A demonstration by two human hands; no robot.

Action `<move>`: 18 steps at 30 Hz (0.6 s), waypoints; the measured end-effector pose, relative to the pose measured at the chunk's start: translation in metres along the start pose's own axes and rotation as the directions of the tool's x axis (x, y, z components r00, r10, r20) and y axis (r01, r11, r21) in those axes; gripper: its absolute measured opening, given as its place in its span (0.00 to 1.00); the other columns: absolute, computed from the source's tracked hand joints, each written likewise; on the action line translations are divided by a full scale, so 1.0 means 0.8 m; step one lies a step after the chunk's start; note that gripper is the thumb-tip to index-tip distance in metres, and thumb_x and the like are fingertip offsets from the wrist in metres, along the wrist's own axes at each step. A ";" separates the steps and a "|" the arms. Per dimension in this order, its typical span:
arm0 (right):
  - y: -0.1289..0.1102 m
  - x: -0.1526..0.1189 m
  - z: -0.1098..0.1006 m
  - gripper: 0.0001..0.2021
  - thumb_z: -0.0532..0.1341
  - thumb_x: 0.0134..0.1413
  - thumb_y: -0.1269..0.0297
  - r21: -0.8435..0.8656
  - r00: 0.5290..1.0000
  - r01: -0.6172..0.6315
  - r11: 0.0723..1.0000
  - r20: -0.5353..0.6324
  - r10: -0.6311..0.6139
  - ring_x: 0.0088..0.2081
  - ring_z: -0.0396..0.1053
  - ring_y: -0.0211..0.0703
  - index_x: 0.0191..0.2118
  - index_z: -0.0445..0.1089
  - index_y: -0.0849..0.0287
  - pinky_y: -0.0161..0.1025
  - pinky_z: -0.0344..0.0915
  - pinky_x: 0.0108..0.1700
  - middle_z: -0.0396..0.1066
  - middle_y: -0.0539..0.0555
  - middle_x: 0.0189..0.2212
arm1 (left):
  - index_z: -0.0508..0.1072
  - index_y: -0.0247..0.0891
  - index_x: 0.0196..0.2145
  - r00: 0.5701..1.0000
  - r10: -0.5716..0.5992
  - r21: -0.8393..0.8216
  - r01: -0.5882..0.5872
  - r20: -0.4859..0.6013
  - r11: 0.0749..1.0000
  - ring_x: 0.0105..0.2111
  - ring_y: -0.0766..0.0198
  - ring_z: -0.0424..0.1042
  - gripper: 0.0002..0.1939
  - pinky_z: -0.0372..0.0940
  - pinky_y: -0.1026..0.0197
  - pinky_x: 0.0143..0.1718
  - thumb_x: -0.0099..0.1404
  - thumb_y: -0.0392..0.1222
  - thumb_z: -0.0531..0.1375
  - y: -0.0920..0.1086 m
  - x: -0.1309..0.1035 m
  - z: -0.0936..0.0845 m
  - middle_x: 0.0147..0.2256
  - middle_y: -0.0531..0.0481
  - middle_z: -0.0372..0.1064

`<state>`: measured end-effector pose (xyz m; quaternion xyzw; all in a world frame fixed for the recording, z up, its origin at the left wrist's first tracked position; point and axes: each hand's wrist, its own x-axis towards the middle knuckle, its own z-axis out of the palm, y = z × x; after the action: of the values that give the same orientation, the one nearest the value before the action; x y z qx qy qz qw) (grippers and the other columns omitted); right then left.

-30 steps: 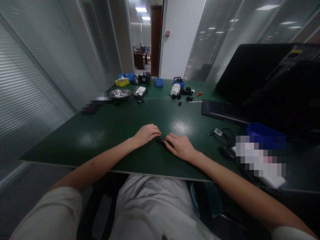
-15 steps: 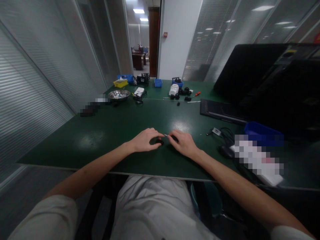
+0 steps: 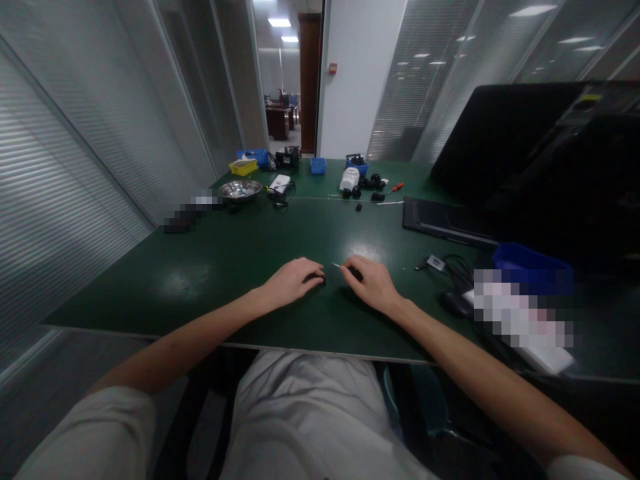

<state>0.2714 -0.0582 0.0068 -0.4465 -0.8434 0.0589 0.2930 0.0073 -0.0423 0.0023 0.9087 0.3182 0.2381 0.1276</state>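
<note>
Over the front middle of the green table (image 3: 240,247), my left hand (image 3: 295,279) pinches a small black piece (image 3: 323,279) between thumb and fingers. Most of that piece is hidden by the fingers. To its right, my right hand (image 3: 370,283) is closed round a slim tool with a thin bright metal tip (image 3: 337,265). The tip points left toward my left hand, with a small gap between them. A dark part, perhaps the tool's handle, shows inside the right hand; its exact kind cannot be made out.
A black mouse (image 3: 456,305), a cable with a grey tag (image 3: 435,263) and a blue tray (image 3: 533,267) lie at right. Farther back are a laptop-like black slab (image 3: 445,221), a metal bowl (image 3: 241,191), an orange-handled screwdriver (image 3: 397,187) and small bins (image 3: 318,166).
My left fingers have closed on the black piece, which lay below the open fingers before. The right hand's metal tip has drawn slightly away from the left fingertips.
</note>
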 end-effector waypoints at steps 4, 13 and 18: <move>0.002 0.001 -0.001 0.14 0.54 0.73 0.55 -0.010 1.000 -0.006 1.000 0.005 0.006 0.34 0.69 0.42 0.39 0.71 0.56 0.38 0.59 0.37 0.74 0.53 0.35 | 0.78 0.35 0.51 0.998 -0.005 0.030 0.003 0.067 1.000 0.48 0.55 0.75 0.13 0.69 0.54 0.53 0.77 0.42 0.57 0.002 0.003 0.002 0.47 0.41 0.77; -0.001 0.001 -0.004 0.15 0.53 0.73 0.55 0.012 1.000 -0.002 1.000 0.017 0.002 0.33 0.69 0.41 0.40 0.71 0.57 0.38 0.59 0.37 0.74 0.53 0.35 | 0.80 0.37 0.52 0.865 -0.501 -0.039 0.501 -0.014 0.865 0.46 0.55 0.77 0.15 0.69 0.58 0.48 0.70 0.44 0.64 -0.124 -0.082 -0.106 0.50 0.44 0.78; 0.000 0.001 -0.003 0.15 0.54 0.73 0.55 0.026 1.000 0.001 1.000 0.025 -0.002 0.32 0.69 0.41 0.40 0.72 0.57 0.38 0.58 0.36 0.74 0.53 0.35 | 0.80 0.39 0.50 0.460 -0.847 0.003 0.879 -0.267 0.477 0.43 0.64 0.74 0.15 0.62 0.68 0.44 0.66 0.42 0.67 -0.216 -0.207 -0.207 0.44 0.56 0.80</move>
<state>0.2725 -0.0583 0.0089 -0.4413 -0.8464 0.0753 0.2884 -0.2802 -0.0027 0.0199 0.5941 0.7628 0.2202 0.1288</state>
